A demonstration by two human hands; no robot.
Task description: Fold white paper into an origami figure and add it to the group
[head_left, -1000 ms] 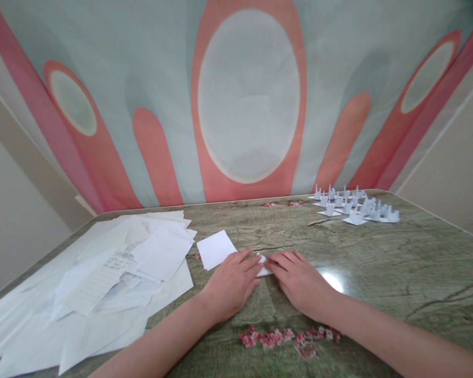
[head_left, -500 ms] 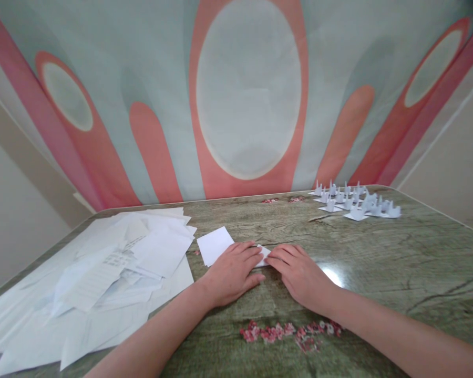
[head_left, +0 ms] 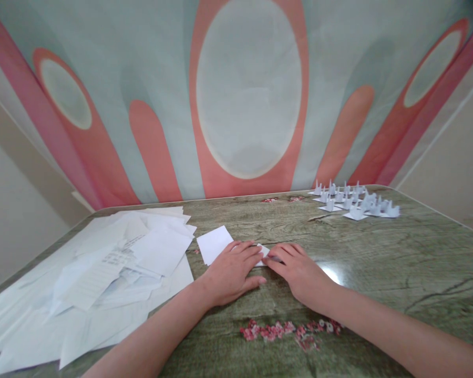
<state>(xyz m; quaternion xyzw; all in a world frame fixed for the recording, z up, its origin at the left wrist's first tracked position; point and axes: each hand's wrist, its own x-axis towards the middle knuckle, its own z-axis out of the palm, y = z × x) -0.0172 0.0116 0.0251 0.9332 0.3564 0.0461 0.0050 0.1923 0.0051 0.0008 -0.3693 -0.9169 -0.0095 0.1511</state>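
Note:
A small folded piece of white paper [head_left: 263,251] lies on the table between my hands, mostly covered by fingers. My left hand [head_left: 236,273] rests flat over its left part, fingers stretched out and thumb apart. At the paper's right edge, my right hand [head_left: 294,270] has its fingers bent and drawn together on the fold; its thumb is partly hidden. Just behind my left hand are white paper squares [head_left: 214,244], partly covered by the fingers.
Overlapping white sheets and printed scraps [head_left: 102,278] spread over the left side of the table [head_left: 378,273]. Several folded paper cranes [head_left: 355,202] stand in a group at the back right. A patterned backdrop [head_left: 248,189] hangs behind the table's far edge.
My right hand's fingers have shifted slightly on the paper's right edge, with the fingertips a little more apart. My left hand stays nearly in place.

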